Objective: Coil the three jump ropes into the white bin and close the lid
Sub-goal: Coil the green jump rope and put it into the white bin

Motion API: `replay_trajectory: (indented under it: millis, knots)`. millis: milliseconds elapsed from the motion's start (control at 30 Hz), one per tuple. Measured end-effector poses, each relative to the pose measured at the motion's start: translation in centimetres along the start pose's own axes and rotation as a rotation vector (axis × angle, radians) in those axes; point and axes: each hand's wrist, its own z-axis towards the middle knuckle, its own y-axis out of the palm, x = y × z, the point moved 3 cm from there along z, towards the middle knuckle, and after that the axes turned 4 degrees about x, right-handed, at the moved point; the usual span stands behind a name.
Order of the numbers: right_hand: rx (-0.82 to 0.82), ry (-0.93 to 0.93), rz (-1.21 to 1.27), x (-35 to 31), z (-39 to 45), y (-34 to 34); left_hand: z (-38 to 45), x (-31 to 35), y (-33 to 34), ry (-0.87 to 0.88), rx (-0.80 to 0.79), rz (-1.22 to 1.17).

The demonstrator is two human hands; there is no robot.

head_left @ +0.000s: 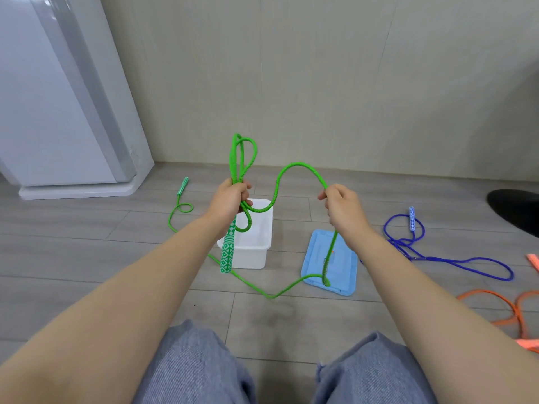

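My left hand (230,198) grips several loops of the green jump rope (294,166) above the open white bin (256,252); one green patterned handle (228,249) hangs below that fist. My right hand (339,204) pinches the same rope further along, and the rope arcs between the two hands. From my right hand the rope drops across the blue lid (345,268) lying flat on the floor to the right of the bin, then trails left over the floor to its other handle (183,185). The blue jump rope (414,246) and the orange jump rope (516,312) lie loose at the right.
A white appliance (58,97) stands at the back left against the beige wall. A dark object (519,208) sits at the far right edge. My knees in grey trousers (198,365) fill the bottom of the view. The floor is grey wood plank.
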Motion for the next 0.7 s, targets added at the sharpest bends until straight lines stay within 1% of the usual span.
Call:
replay_trajectory:
  millis: [167, 400, 567, 700]
  knots:
    - [-0.053, -0.073, -0.017, -1.9, -0.9, 1.0, -0.6, -0.1, 0.6, -0.025, -0.092, 0.063]
    - [-0.200, -0.192, -0.280, -2.4, -1.7, 2.4, -0.6, -0.6, 1.7, -0.018, -0.207, 0.122]
    - [-0.299, -0.248, -0.430, -2.4, -2.0, 2.8, -1.0, -1.2, 1.9, -0.102, -0.371, 0.034]
    - [-0.367, -0.332, -0.599, -2.4, -2.1, 3.0, -2.1, -1.2, 2.4, -0.233, -0.563, 0.020]
